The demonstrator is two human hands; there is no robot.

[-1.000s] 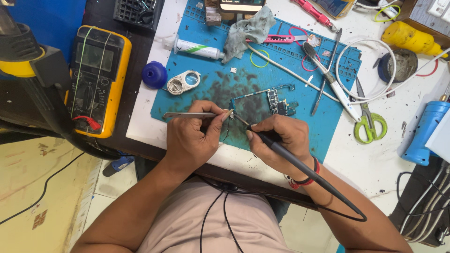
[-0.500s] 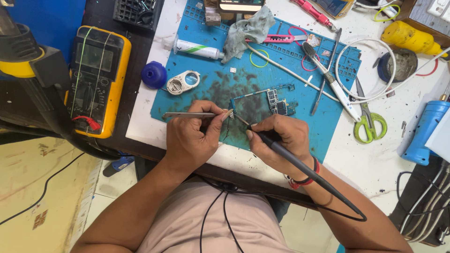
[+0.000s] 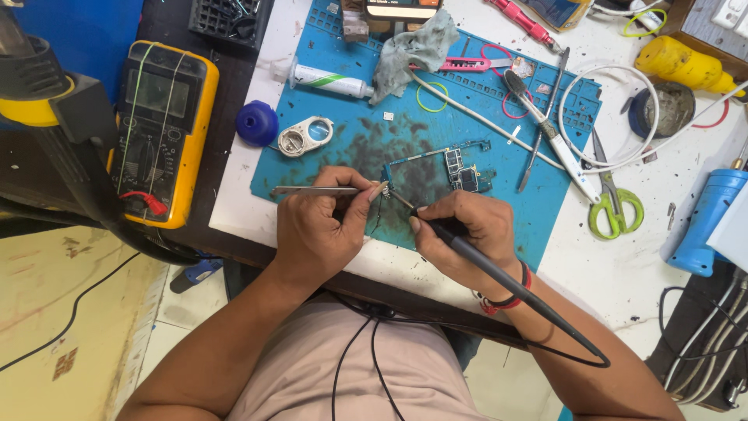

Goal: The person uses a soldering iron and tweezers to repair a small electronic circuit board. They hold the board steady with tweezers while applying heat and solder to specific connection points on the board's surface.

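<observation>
Left hand (image 3: 315, 230): my fingers pinch the tweezers (image 3: 312, 190), tips right at the board's lower left corner.
Right hand (image 3: 467, 234): fingers wrapped round the black soldering iron (image 3: 499, 269), tip meeting the tweezers.
Circuit board (image 3: 444, 168): lying on the blue mat (image 3: 351, 148), mid tabletop (image 3: 623, 273), just above my hands.
Nearby: yellow multimeter (image 3: 164, 129) off left, green scissors (image 3: 612, 203) right.

The left hand (image 3: 319, 226) pinches steel tweezers (image 3: 312, 189), tips at the edge of a small circuit board (image 3: 436, 168) on the blue work mat (image 3: 327, 168). The right hand (image 3: 467, 238) grips a black soldering iron (image 3: 499, 273) like a pen — its tip meets the tweezers' tips. On the table (image 3: 623, 273) lie green-handled scissors (image 3: 612, 199), and left of the mat a yellow multimeter (image 3: 160, 129).
</observation>
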